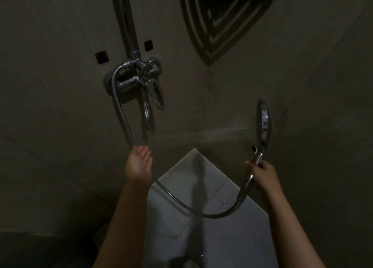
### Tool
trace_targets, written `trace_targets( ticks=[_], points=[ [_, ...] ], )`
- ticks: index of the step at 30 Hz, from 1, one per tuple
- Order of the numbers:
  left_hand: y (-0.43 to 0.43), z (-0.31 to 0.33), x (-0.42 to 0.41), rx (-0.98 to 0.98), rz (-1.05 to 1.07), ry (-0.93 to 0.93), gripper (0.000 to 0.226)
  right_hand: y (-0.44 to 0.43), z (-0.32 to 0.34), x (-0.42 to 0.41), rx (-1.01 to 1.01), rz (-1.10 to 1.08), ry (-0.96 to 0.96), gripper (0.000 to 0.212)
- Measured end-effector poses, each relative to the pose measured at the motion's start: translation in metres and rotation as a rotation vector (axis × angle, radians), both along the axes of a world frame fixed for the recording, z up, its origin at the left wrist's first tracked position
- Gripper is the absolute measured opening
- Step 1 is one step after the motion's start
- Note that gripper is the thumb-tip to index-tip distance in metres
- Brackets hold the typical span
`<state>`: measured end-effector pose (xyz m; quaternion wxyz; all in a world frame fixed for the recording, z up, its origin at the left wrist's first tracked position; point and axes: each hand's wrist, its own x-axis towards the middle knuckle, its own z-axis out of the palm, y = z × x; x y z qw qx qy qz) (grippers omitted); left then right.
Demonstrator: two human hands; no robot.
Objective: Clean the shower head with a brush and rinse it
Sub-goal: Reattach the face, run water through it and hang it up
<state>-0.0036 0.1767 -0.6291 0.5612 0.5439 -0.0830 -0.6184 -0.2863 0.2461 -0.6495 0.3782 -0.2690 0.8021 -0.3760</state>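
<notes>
- Right now your right hand (262,174) grips the shower head (263,118) by its chrome handle, fingers curled round the lower part of the handle
- You hold the shower head upright, out to the right of the scene, with its round face turned towards the left
- A faint spray of water (222,130) leaves that face and runs leftwards across the dim corner, towards the wall below the mixer tap (139,75)
- Your left hand (139,162) is held out palm up, fingers loose and a little cupped, holding nothing; it sits lower than the spray and well apart from the shower head
- The hose (201,212) drops from the left side of the mixer tap, passes behind your left hand, then sags in a low curve over the floor and climbs to the bottom of the handle; whether it touches your left hand you cannot tell from this view
- Above the mixer tap a riser pipe (125,19) goes straight up the wall, with two small dark squares (102,57) set in the tiles on either side of it
- A slatted corner shelf (222,21) hangs at the top of the corner, seen from underneath
- Pale floor tiles (201,237) show between your forearms, with a few drops of water on them
</notes>
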Motion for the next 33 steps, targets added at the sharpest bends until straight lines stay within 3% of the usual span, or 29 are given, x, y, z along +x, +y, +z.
trace_targets(
  ticks=[6,23,33],
  points=[
    [-0.013,0.01,-0.007,-0.032,-0.018,-0.008,0.049,-0.002,0.008,-0.005,-0.061,-0.027,0.007,0.024],
    [-0.06,0.056,-0.049,-0.149,-0.082,-0.018,0.047,0.002,0.062,-0.021,-0.251,-0.079,-0.054,0.003],
    [-0.104,0.055,-0.047,-0.176,-0.168,-0.224,0.045,0.003,0.08,-0.031,-0.36,-0.117,0.03,0.011]
  ],
)
